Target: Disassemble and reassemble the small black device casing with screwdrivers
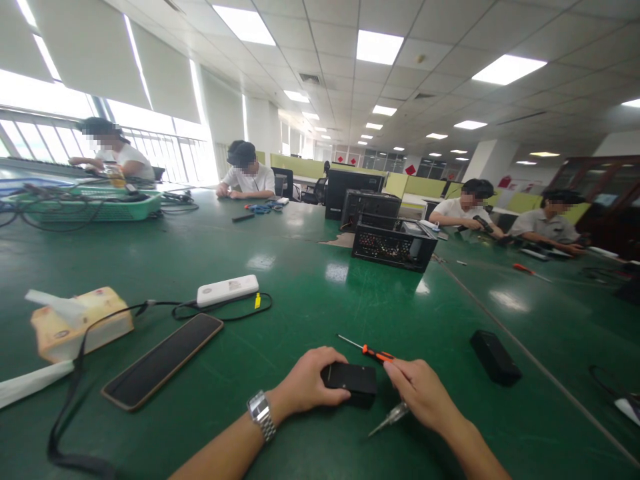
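Note:
My left hand [315, 380] is closed around the left end of a small black box [361, 382], with the thumb along its near side and fingers over the far side. Small screws or holes dot its top. To its right, my right hand [423, 393] has its fingertips closed on the handle end of an orange-and-black screwdriver [379, 353], whose thin shaft points away to the left. A second screwdriver with a clear handle [397, 413] sticks out from under the same hand; whether it is gripped or lying on the table is hidden.
Another black box [495, 357] lies at right on the green table [295, 353]. A phone [163, 360], a white power bank [227, 291] with cable and a tissue pack [83, 323] are at left. Farther off are computer cases [393, 247], a green basket [95, 205] and several seated people.

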{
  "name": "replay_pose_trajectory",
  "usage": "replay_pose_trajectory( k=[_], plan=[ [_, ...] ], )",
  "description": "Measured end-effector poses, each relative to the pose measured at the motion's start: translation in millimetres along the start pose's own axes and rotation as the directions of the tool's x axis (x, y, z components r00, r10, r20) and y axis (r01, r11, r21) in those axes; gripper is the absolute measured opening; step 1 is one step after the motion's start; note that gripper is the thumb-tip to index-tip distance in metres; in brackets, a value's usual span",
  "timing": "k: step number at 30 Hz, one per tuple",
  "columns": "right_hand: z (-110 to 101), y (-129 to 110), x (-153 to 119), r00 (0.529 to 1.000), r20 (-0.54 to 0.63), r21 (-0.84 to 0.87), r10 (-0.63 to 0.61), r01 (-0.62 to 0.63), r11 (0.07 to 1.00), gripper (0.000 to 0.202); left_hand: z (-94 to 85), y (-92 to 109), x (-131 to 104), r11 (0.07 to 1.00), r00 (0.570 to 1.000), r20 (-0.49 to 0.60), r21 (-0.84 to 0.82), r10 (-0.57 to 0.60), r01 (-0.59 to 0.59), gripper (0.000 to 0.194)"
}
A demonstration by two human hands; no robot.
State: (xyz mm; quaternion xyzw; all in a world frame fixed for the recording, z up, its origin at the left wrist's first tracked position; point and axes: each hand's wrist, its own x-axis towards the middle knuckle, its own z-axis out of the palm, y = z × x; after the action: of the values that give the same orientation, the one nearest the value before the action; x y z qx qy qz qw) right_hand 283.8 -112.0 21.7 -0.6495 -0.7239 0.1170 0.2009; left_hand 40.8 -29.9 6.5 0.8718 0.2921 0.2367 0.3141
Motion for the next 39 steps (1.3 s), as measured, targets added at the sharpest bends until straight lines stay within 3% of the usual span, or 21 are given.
replay_pose_trajectory(
  k=[7,10,14,19,22,24,27,29,31,33,35,39],
  plan=[
    [4,-10,-1,1.0,-0.027,-0.026,0.001,-0.001,1.0,0.042,-0.8,1,0,1.0,1.0,-0.004,0.02,0.006,-0.006,0.038],
    [8,-20,-2,0.989,-0.121,0.034,-0.089,0.093,0.995,0.034,0.9,-1,1,0.999,1.0,-0.016,0.041,0.017,-0.017,0.037],
    [23,-29,-2,0.955,-0.109,0.004,-0.276,0.278,0.961,0.055,3.5,-4,1,0.997,0.999,-0.038,0.064,0.038,-0.035,0.036],
    [32,-34,-1,0.936,-0.003,-0.05,-0.351,0.351,0.935,0.044,6.5,-7,0,0.998,0.997,-0.07,0.05,0.037,-0.033,0.037],
    [29,-32,1,0.914,-0.036,-0.06,-0.404,0.402,0.914,0.041,4.4,-8,0,0.999,0.993,-0.112,0.003,0.045,-0.045,0.04],
    [23,-21,4,0.906,-0.117,-0.06,-0.406,0.402,0.914,0.04,0.3,-9,0,0.998,0.98,-0.192,-0.027,0.057,-0.064,0.042],
    [10,15,11,0.895,-0.365,-0.06,-0.257,0.252,0.966,0.04,-6.9,-10,-1,0.998,0.945,-0.322,-0.006,0.053,-0.058,0.033],
    [-2,49,14,0.83,-0.555,-0.049,-0.058,0.037,0.998,0.044,-9.7,-11,-1,0.998,0.928,-0.368,0.045,0.051,-0.037,0.024],
    [-14,84,14,0.742,-0.65,-0.027,0.162,-0.236,0.971,0.048,-10.2,-12,-1,0.995,0.923,-0.38,0.1,0.067,-0.032,0.02],
    [-25,113,11,0.694,-0.619,-0.029,0.368,-0.489,0.872,0.049,-9.3,-12,-1,0.989,0.924,-0.371,0.142,0.091,-0.04,0.016],
    [-31,130,9,0.645,-0.572,-0.036,0.506,-0.637,0.77,0.051,-8.3,-13,0,0.985,0.926,-0.364,0.167,0.103,-0.044,0.014],
    [-31,140,10,0.609,-0.528,-0.017,0.592,-0.704,0.71,0.058,-9.0,-15,0,0.982,0.922,-0.376,0.186,0.087,-0.017,0.012]
  ],
)
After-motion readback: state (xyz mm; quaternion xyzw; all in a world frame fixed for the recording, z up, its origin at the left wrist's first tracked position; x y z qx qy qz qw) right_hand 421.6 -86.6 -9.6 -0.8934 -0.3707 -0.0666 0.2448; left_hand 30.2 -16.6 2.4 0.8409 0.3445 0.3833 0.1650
